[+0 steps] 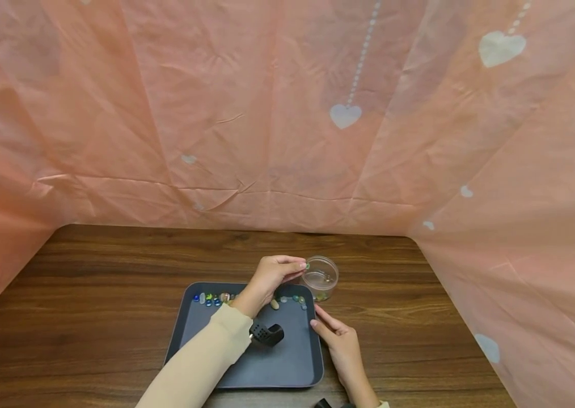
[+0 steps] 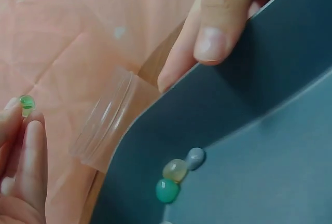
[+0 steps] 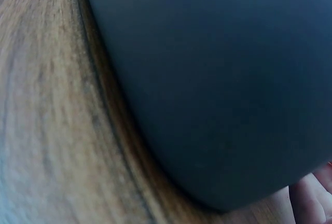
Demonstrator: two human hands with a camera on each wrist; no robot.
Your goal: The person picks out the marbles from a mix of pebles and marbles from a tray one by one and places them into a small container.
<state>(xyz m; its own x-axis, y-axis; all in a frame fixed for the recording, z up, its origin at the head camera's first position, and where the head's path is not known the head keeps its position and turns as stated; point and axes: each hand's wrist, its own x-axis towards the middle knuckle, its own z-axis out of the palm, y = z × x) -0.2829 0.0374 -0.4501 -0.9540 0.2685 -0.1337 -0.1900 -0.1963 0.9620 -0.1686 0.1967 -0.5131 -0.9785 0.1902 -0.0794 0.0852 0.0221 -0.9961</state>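
Observation:
My left hand (image 1: 270,276) pinches a clear green marble (image 2: 27,106) between thumb and fingertips, beside the rim of a clear round plastic jar (image 1: 320,279). Some small pieces lie at the bottom of the jar. At the right side of a dark grey tray (image 1: 287,368), my right hand (image 1: 341,343) grips the rim, the thumb over the edge and the fingers outside. Along the tray's far side lie several glass marbles and pebbles, among them a teal one (image 2: 167,191), a yellowish one (image 2: 175,170) and a grey-blue one (image 2: 195,158). The left forearm covers part of that row.
Tray and jar stand on a brown wood-grain table (image 1: 88,294). A pink curtain (image 1: 267,113) with pale hearts hangs behind the table and along both sides. A black strap device (image 1: 269,334) sits on the left wrist, over the tray.

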